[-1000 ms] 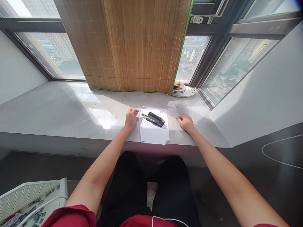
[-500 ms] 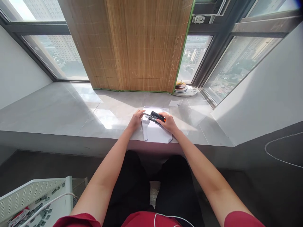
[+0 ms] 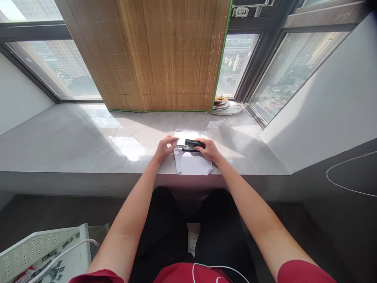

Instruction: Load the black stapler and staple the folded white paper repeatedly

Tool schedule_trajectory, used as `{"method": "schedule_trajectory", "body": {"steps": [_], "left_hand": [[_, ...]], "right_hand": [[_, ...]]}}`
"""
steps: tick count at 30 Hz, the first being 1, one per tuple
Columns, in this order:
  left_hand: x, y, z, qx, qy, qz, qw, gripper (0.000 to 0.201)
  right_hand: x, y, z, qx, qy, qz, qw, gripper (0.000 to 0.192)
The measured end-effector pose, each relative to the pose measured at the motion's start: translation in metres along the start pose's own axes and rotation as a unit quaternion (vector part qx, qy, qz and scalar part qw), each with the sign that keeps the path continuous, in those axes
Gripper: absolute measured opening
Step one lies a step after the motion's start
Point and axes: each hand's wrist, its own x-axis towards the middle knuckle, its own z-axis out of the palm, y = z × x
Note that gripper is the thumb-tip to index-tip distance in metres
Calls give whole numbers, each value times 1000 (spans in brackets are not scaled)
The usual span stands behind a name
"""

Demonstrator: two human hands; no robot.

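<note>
At the centre of the frame, on the pale grey stone windowsill point(image 3: 88, 145), a black hinged stapler with its top arm raised point(image 3: 191, 144) sits over a white sheet of paper point(image 3: 193, 165). The right hand point(image 3: 207, 149) is closed around the stapler's rear end, and the left hand point(image 3: 163, 148) pinches something small and thin, probably a strip of staples, at its open front. To do this well, I judge the right hand should keep the stapler body flat and steady on the paper while the left lines its piece up straight with the open channel. A small clear wrapper point(image 3: 215, 124) lies just above the paper, apart from both hands.
</note>
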Motion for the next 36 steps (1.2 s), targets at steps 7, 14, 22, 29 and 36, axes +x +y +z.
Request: {"method": "schedule_trajectory", "body": {"steps": [7,14,22,29,36], "left_hand": [[1,-6,4,10,16,15,1000,27],[1,-2,3,43,4,18,999,11],[3,-10,1,-1,-47,-38,998,18],[3,-11,0,-6,-52,-43,998,21],[3,-9,-1,4,-58,-47,997,21]], "right_hand": [[1,0,-3,20,-5,18,1000,32],[1,1,-3,33,-4,14,999,30],[2,5,-1,34,-5,16,999,32],[2,5,-2,40,-8,16,999,33],[1,5,-2,45,-7,22,999,33]]}}
